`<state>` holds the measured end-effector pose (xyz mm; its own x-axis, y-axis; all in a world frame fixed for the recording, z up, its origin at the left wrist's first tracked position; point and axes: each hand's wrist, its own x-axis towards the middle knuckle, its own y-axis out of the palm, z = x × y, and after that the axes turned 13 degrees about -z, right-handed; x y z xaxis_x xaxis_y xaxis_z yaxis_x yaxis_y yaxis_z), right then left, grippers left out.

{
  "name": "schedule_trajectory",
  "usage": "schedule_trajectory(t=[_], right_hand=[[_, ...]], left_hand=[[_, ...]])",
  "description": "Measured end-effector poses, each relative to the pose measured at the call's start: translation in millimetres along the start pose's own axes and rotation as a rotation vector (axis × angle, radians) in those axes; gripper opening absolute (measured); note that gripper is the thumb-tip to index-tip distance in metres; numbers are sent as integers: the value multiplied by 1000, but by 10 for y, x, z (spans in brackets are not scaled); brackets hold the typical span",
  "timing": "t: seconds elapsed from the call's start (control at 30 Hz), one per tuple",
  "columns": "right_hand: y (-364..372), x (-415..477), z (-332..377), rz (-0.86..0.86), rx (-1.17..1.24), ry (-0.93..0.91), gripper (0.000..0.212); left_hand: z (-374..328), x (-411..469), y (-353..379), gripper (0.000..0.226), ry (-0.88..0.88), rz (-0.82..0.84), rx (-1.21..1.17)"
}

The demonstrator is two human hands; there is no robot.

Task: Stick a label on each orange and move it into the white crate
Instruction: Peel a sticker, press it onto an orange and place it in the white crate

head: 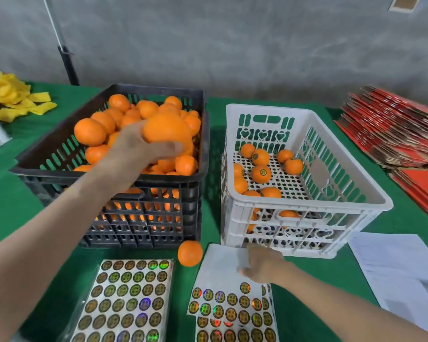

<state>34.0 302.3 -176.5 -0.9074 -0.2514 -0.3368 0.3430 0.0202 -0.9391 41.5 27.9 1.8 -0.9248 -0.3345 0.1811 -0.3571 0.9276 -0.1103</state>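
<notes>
My left hand (134, 149) grips 1 orange (167, 130), raised above the heaped fruit in the black crate (109, 176). My right hand (262, 266) rests on the partly used label sheet (223, 272); blur prevents telling whether its fingers pinch a label. The white crate (307, 203) stands just right of the black crate and holds labelled oranges (261, 174). 1 loose orange (190, 253) lies on the green cloth (15, 206) between the crates and the sheets. A full label sheet (126, 299) lies at the near left. Red cartons (393, 129) are stacked at the far right and white papers (400, 270) lie near right.
</notes>
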Motion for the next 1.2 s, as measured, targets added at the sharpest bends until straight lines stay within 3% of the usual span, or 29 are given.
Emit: schedule_trajectory(t=[0.07, 0.17, 0.3, 0.43, 0.53, 0.63, 0.77, 0.9, 1.07, 1.2], right_hand=[[46, -17, 5, -40, 107, 58, 54], [61, -90, 10, -210, 432, 60, 15], [-101, -298, 20, -267, 985, -67, 33], [-382, -448, 66, -295, 1177, -270, 37], [-528, -494, 59, -341, 1260, -309, 32], [-602, -554, -39, -270, 1293, -302, 24], [-649, -654, -141, -190, 1280, -299, 37], [-649, -673, -151, -241, 1215, -246, 39], [-661, -694, -80, -269, 1326, -210, 36], [-714, -720, -55, -319, 1274, -258, 38]], left_hand=[[86, -400, 171, 75, -60, 134, 31], [290, -784, 415, 82, -8, 143, 261], [420, -992, 559, 83, -58, 222, 277], [426, -955, 604, 77, -228, 580, 197], [392, -867, 653, 83, -207, 680, 234], [364, -796, 638, 76, -198, 607, 229], [341, -720, 551, 64, -237, 548, 171], [352, -705, 536, 80, -317, 526, 100], [357, -717, 526, 78, -387, 516, 19], [356, -727, 547, 107, -473, 466, -46]])
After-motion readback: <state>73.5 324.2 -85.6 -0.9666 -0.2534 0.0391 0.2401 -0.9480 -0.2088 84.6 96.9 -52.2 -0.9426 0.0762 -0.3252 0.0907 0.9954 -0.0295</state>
